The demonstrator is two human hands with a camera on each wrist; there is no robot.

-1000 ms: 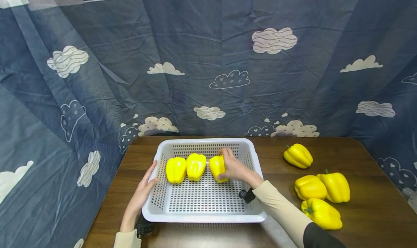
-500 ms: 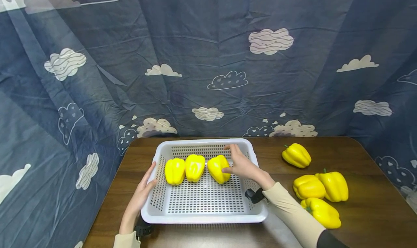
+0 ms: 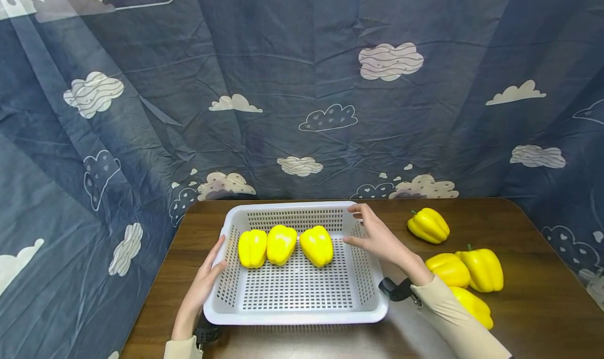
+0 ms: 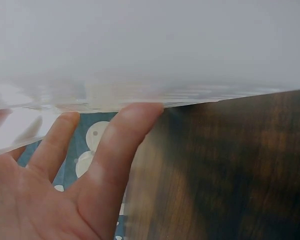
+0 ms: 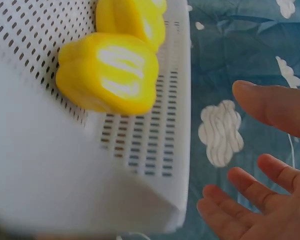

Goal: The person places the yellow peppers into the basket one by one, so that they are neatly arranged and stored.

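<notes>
Three yellow bell peppers stand in a row along the back half of a white perforated plastic basket (image 3: 297, 316): a left pepper (image 3: 252, 249), a middle pepper (image 3: 281, 245) and a right pepper (image 3: 316, 246). My left hand (image 3: 203, 283) rests against the basket's left side with straight fingers; in the left wrist view its thumb and fingertips touch the wall. My right hand (image 3: 379, 238) is over the basket's right rim, fingers spread and holding nothing. In the right wrist view the right hand (image 5: 260, 195) shows thumb and fingers apart, with the right pepper (image 5: 110, 75) beyond the wall.
On the brown wooden table (image 3: 391, 217) to the right lie more yellow peppers: a single pepper (image 3: 428, 226) at the back, then a cluster with one pepper (image 3: 486, 270) at its right. My right forearm partly covers the nearest ones. A dark blue cloud-print curtain (image 3: 302, 86) hangs behind.
My right hand has let go of the right pepper and moved right, to the basket's right rim. That pepper stays in the basket, slightly tilted. The left hand has kept its place.
</notes>
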